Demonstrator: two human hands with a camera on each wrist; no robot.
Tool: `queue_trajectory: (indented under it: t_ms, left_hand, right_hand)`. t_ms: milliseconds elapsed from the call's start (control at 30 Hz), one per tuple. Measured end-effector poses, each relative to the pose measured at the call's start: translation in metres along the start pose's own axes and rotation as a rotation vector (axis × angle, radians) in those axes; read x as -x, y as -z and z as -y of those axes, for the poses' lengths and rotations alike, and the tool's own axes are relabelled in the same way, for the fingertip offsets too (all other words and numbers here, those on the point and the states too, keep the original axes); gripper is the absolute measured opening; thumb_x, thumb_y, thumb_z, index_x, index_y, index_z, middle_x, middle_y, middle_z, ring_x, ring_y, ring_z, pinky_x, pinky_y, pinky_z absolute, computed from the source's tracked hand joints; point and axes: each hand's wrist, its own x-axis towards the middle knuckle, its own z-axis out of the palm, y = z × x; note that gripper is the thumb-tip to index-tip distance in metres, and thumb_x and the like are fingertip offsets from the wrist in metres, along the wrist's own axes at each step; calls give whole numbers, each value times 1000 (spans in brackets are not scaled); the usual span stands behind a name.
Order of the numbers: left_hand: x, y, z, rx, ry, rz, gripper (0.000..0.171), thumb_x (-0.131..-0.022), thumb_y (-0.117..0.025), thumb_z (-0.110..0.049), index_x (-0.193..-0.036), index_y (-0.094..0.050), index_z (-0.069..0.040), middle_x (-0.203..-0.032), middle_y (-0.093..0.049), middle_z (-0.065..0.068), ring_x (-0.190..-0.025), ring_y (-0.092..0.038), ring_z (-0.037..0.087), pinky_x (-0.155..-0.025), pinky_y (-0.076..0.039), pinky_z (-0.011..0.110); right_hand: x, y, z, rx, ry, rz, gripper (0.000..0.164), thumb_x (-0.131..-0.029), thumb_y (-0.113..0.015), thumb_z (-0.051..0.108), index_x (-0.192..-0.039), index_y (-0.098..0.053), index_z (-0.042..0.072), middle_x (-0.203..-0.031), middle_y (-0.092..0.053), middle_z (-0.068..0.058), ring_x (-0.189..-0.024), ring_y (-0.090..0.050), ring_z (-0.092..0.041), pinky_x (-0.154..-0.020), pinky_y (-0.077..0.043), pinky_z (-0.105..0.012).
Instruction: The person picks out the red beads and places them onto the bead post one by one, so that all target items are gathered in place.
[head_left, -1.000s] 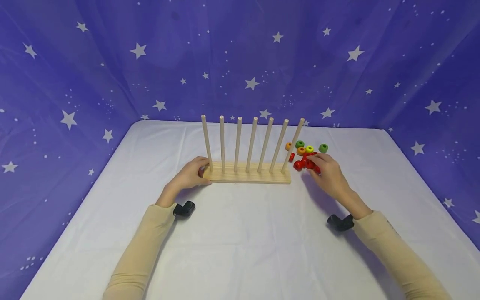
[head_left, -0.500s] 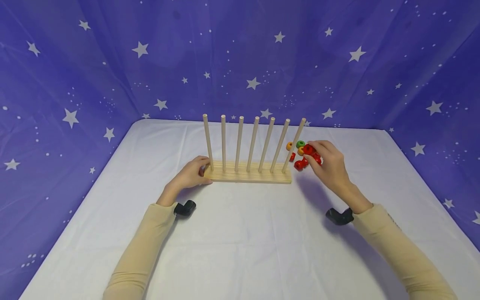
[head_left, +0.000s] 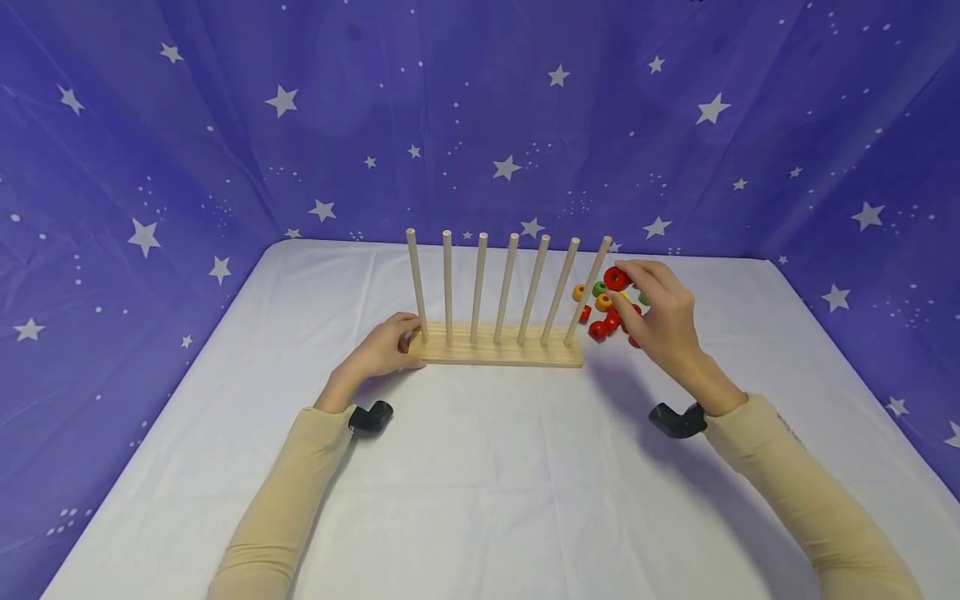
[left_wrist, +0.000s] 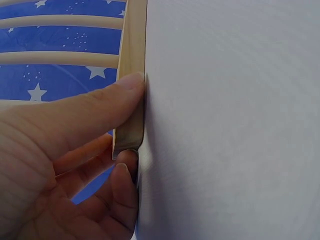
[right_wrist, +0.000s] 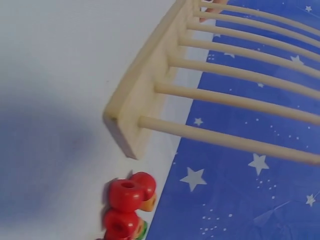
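A wooden rack (head_left: pixel 495 354) with several upright pegs stands on the white table. My left hand (head_left: pixel 382 346) grips the left end of its base, and in the left wrist view the thumb (left_wrist: pixel 100 107) lies along the front edge while the other fingers curl behind. Beyond the rack's right end, my right hand (head_left: pixel 663 321) pinches a red bead (head_left: pixel 617 278) between thumb and fingers, raised above the other beads and near the rightmost peg (head_left: pixel 592 283). Its hole shows in the head view. The right wrist view does not show the right hand.
Loose red beads (head_left: pixel 597 331) lie beside the rack's right end, with orange beads (head_left: pixel 603 302), a green bead (head_left: pixel 599 288) and a yellow one partly hidden behind the right hand. A purple star-patterned cloth (head_left: pixel 480 125) hangs along the table's back edge.
The right hand has lifted a red bead out of the pile, upward and slightly away from the person. The left hand keeps its grip on the rack.
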Motion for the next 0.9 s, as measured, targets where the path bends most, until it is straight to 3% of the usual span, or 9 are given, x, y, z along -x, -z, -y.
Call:
queue_trajectory:
  t_ms: [233,533,900]
  left_hand:
    - [0,1,1,8,1,-2,75,-75,-76,-12,-136,-39,11,-136,-45,23,-83,-54,21,-72,-44,26]
    - [1,0,0,11,11,8,75,-75,-76,-12,-137,-39,11,-138,-43,23,-85,-54,22,-73,-44,27]
    - [1,0,1,17,12,9,75,-76,-76,-12,-137,-39,10,-138,-43,23,-84,-54,21,-73,-44,26]
  right_hand:
    - [-14,0,7,-23,27,-73,39,-73,-75,-2,-111,-63,-7,-102,-63,-24,-92,-61,-32,-95,-35,-3]
    - [-29,-4,16,-106,28,-184,36,-73,-74,-6,-108,-65,-7,-98,-64,-24,-87,-61,-35,-92,-38,-4]
    - [-41,-7,21,-143,0,-243,36,-74,-74,-4,-109,-66,-6,-99,-65,-25,-84,-60,-33,-87,-40,-6]
